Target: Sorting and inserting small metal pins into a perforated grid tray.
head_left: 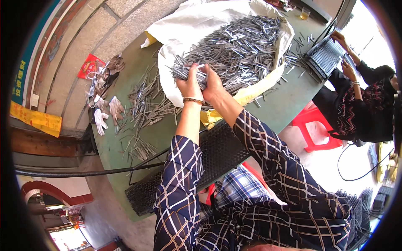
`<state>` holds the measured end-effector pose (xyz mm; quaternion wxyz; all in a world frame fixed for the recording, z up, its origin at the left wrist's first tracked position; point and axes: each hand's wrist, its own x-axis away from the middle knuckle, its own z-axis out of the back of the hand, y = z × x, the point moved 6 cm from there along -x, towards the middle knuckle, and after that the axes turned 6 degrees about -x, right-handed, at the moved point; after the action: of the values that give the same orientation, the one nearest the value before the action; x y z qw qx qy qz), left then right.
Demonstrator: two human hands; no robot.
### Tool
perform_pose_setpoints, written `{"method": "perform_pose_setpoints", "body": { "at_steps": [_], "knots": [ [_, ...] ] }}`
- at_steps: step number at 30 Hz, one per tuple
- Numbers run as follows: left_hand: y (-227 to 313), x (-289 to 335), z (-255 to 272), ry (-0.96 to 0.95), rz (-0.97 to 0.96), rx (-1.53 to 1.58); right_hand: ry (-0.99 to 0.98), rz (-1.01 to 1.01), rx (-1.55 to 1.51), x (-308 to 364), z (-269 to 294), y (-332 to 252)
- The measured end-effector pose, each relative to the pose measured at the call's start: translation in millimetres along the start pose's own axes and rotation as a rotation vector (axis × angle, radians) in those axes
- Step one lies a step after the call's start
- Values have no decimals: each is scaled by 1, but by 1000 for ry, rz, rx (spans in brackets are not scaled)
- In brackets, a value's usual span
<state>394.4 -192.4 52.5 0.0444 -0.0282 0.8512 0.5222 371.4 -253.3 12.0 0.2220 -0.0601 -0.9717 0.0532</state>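
Both my hands reach over the near left edge of an open white sack (pixel 169 29) lying on a green table. A heap of short, thin grey metal rods (pixel 243 50) fills the sack. My left hand (pixel 190 87) and my right hand (pixel 214 83) are close together, cupped around a bunch of the rods (pixel 180 71). The ends of the bunch stick out past my left fingers. Most of my fingertips are hidden behind the rods. Below my forearms, a black tray with rows of holes (pixel 220 152) rests at the table's near edge.
Loose rods (pixel 144 100) lie left of the sack. Work gloves (pixel 100 121) and a red packet (pixel 90 67) are at the far left. On the right, another person's hands touch a perforated tray (pixel 324 56); a red stool (pixel 312 127) stands nearby. A glass (pixel 305 14) sits at the back.
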Motion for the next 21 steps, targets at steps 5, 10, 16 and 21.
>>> {"method": "perform_pose_setpoints", "body": {
  "at_steps": [5, 10, 16, 21],
  "knots": [
    [6, 3, 6, -66, -46, -109, 17, 77, 92, 8, -5, 4],
    [11, 19, -8, -80, 32, -56, -3, 102, 116, -5, 7, -3],
    [12, 24, 5, -152, 3, -149, 199, 98, 316, 14, 13, 9],
    [7, 16, 20, -67, -42, -183, 161, 120, 378, 32, -1, 14]
  ]
}}
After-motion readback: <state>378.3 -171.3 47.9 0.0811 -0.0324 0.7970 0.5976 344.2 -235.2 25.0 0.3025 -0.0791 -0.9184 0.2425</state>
